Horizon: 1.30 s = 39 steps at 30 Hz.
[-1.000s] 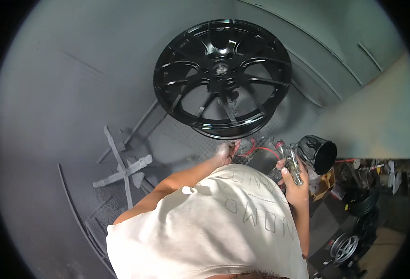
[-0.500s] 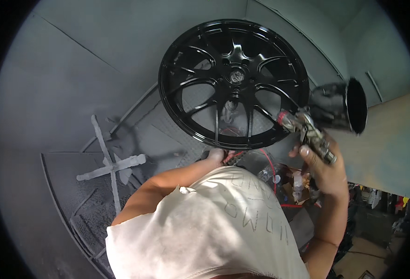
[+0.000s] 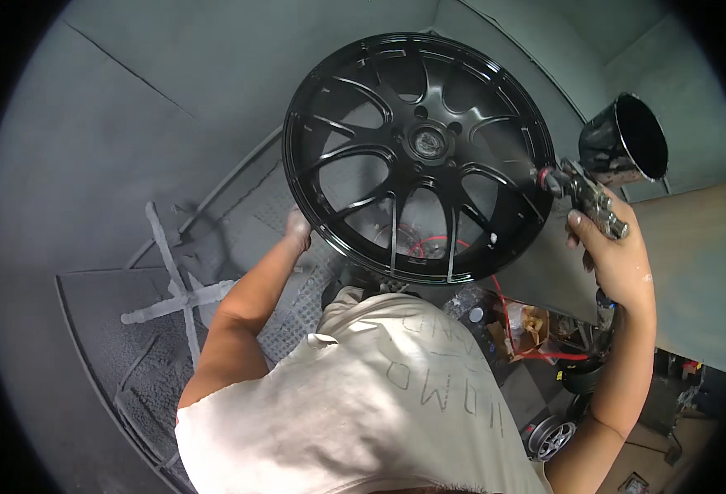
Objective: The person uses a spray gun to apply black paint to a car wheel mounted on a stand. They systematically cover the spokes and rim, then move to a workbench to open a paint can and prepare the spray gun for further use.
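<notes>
A glossy black multi-spoke car wheel is held up in front of me, its face toward me. At its lower left edge my left hand reaches up beside the rim; its fingers are mostly hidden, so whether they grip cannot be made out. To the right of the wheel, my right hand is wrapped round a spray gun. The gun's nozzle end points left at the wheel's right rim. A dark, paint-smeared open cup sits on top of the gun, tilted with its mouth to the right.
A red hose loops below the wheel and to the right. A grey-coated cross-shaped stand is at the left. Lower right lie an open cardboard box with litter and a small silver wheel. Grey walls enclose the left and back.
My left hand has moved left and up, from beneath the wheel to its lower left edge. My right hand has carried the spray gun right and slightly up. The wheel has turned slightly.
</notes>
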{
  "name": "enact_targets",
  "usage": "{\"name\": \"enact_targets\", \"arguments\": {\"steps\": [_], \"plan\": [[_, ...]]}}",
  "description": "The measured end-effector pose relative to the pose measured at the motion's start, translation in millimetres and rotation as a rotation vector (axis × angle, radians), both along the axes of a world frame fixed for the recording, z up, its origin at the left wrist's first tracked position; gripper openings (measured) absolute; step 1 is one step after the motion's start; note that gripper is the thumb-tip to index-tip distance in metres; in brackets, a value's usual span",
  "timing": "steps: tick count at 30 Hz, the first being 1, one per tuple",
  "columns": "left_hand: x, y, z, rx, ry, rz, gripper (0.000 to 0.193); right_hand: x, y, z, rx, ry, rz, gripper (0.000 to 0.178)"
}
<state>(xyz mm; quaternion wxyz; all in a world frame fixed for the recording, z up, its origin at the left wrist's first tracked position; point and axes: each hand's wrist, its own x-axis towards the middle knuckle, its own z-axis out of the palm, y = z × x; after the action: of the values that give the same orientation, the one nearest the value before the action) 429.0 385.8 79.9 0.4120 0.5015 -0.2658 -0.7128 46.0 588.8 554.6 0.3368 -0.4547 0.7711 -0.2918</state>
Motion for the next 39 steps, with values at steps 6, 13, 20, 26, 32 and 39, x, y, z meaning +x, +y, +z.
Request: {"name": "enact_targets", "arguments": {"steps": [6,13,20,26,32,39], "plan": [[-57.5,90.2,34.8,0.235,-0.153,0.047,0.021,13.9,-2.4,0.4,0.069,-0.165,0.046,0.025],[-63.3,144.2,6.8,-0.016,-0.396,-1.019,0.033,20.9,-14.4,-3.9,-0.078,-0.026,0.069,0.026],[-42.7,139.1,-12.6,-0.354,-0.343,-1.475,0.036,12.5,-4.8,1.6,0.016,0.019,0.040,0.023],[-58.4,132.6,54.7,0.237,-0.357,-0.787,0.008,17.0,-6.7,10.3,0.129,-0.069,0.110,0.026],[-62.8,128.7,36.5,0.386,-0.133,-0.432,0.004,14.4,-4.3,-3.6,-0.141,-0.070,0.037,0.030],[-69.0,133.5,46.9,0.433,-0.115,-0.430,0.004,13.6,-5.6,1.6,0.059,0.063,0.054,0.019]]}}
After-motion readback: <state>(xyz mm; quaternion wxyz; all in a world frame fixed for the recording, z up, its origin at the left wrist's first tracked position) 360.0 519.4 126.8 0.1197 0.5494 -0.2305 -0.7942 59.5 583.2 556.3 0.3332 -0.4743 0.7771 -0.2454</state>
